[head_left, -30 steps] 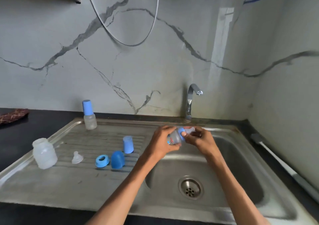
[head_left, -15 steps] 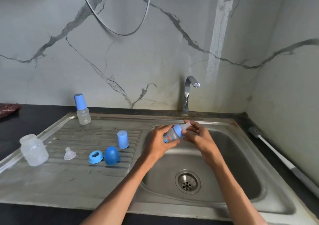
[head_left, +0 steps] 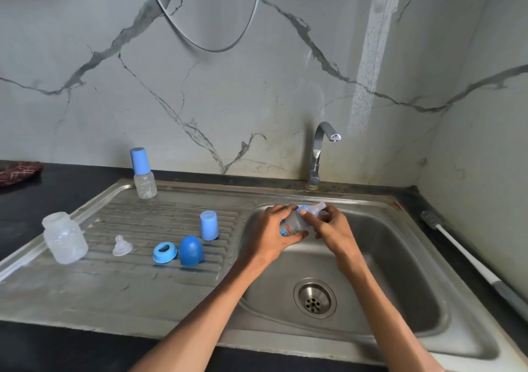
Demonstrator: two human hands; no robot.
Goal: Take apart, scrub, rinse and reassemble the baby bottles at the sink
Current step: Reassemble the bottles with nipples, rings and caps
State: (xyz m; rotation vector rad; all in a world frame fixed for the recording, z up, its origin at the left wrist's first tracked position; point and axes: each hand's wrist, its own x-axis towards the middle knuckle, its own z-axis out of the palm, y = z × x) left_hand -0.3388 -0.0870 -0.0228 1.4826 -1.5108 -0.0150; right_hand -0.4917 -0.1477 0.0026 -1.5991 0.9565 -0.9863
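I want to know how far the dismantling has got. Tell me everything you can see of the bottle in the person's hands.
The small clear bottle looks like plastic, with red and blue print on its body. It is held tilted, almost on its side, over the sink basin, below the tap. Its light blue collar and translucent teat are still on, pointing up and right. The left hand grips the body; the right hand holds the collar end. No cap covers the teat.

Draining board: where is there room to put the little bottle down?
Bare patches: the front of the draining board, nearer than the ring and dome cap, and behind the teat, towards the capped bottle. Crowded around the caps.
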